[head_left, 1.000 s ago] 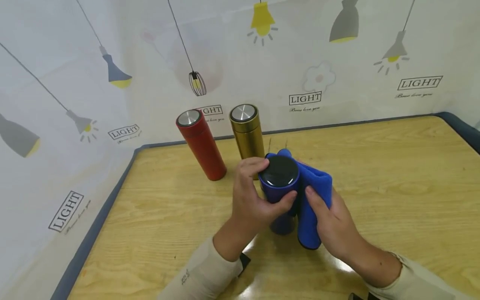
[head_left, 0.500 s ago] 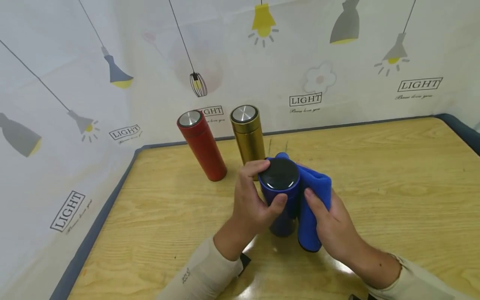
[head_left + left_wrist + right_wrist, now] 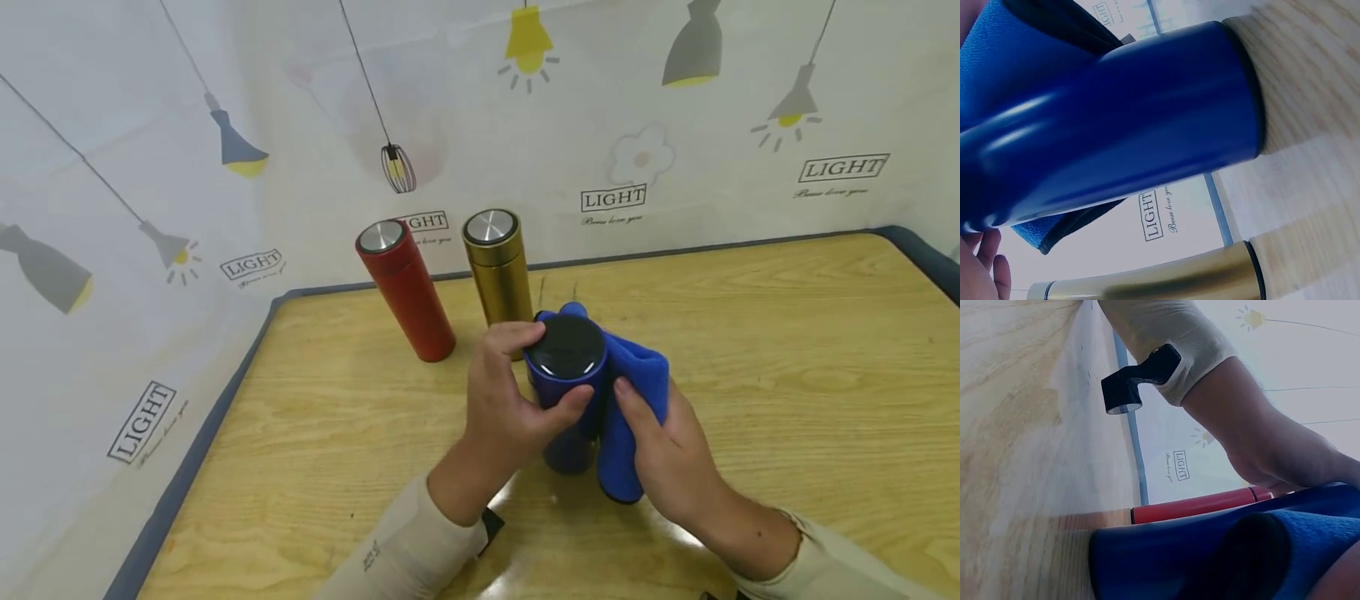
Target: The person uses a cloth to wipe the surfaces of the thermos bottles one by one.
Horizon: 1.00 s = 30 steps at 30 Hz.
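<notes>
A blue thermos bottle (image 3: pixel 1116 119) with a glossy black lid (image 3: pixel 566 346) stands upright on the table. My left hand (image 3: pixel 504 404) grips it near the top, thumb across the near side and fingers round the left and far side. In my right hand (image 3: pixel 675 454) is a folded blue cloth (image 3: pixel 643 375) with dark edging, pressed along the bottle's right side. The cloth's upper end shows behind the lid, and in the left wrist view a corner of it appears past the bottle's other side. Most of my right fingers are hidden behind the cloth.
A red thermos (image 3: pixel 412 296) and a gold thermos (image 3: pixel 501 275), both silver-topped, stand behind and left of my hands. The gold one's base is partly covered by my left hand. The wooden table (image 3: pixel 787 375) ends at a wall sheet printed with lamps (image 3: pixel 528 50).
The bottle's top and the cloth have shifted slightly right. My left thumb drew back along the bottle, then reached forward again. The red and gold thermoses stay put.
</notes>
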Each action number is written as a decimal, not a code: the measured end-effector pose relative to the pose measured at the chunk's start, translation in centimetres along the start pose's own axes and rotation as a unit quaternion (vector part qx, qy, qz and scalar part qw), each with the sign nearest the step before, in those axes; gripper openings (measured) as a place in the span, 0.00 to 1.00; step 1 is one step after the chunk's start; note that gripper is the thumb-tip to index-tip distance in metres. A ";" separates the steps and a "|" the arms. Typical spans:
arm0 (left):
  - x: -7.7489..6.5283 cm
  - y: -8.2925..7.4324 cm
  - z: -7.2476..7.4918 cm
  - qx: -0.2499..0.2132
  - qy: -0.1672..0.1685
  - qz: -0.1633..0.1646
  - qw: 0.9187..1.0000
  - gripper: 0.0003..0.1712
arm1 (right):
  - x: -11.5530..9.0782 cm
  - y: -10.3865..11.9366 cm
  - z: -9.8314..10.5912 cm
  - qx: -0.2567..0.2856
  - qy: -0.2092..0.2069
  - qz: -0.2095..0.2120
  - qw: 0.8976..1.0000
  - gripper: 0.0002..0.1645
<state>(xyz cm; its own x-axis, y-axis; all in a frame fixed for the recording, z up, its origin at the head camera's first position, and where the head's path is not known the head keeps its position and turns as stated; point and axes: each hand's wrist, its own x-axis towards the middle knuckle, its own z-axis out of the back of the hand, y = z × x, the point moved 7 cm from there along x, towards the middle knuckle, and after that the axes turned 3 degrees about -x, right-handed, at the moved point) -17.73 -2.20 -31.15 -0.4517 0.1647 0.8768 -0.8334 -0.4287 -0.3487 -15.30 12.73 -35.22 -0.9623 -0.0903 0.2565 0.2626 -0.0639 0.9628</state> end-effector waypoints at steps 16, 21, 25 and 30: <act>0.5 0.4 -0.1 -0.126 0.034 0.079 0.988 0.40 | -0.1 0.2 1.1 0.036 -0.043 -0.001 0.998 0.23; 1.2 0.5 -0.1 -0.115 0.058 0.064 0.990 0.40 | -0.2 -0.3 1.4 0.027 -0.053 -0.014 0.998 0.22; 1.4 0.6 -0.2 -0.097 0.075 0.064 0.990 0.35 | -0.1 -0.1 1.8 0.030 -0.078 -0.003 0.996 0.21; 1.2 1.1 -0.1 -0.102 0.069 0.082 0.989 0.35 | -0.2 0.6 1.6 0.041 -0.078 0.032 0.996 0.21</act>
<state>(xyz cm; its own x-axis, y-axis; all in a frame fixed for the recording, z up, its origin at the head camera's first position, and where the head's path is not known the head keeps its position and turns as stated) -19.18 -2.40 -30.47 -0.6142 0.2330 0.7540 -0.7854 -0.2737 -0.5552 -15.09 14.35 -34.59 -0.9450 0.0635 0.3209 0.3226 0.0181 0.9464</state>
